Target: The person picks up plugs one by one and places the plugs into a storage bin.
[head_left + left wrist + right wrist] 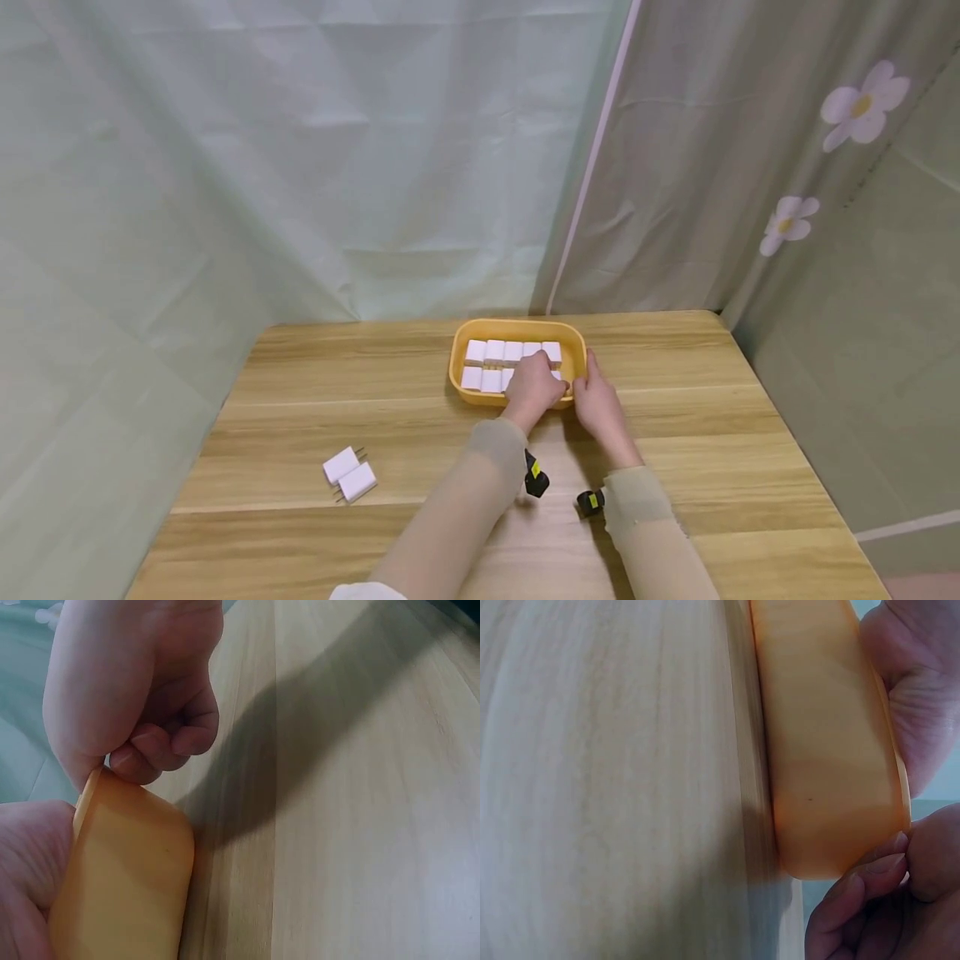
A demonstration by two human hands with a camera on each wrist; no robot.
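Yellow tray (459, 367): far centre of the wooden table (675, 433), packed with white chargers (495, 351).
Left hand (534, 385): reaches over the near rim among them; its grasp cannot be told.
Right hand (596, 404): fingers curled at the tray's right rim.
Risk: tray likely to slide or tip, jumbling rows.
Two loose chargers (349, 476): near left.

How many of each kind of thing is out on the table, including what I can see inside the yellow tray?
White chargers seen in the yellow tray: 8 (hands may hide more)
White chargers loose on the table: 2
Yellow tray: 1
Total: 11
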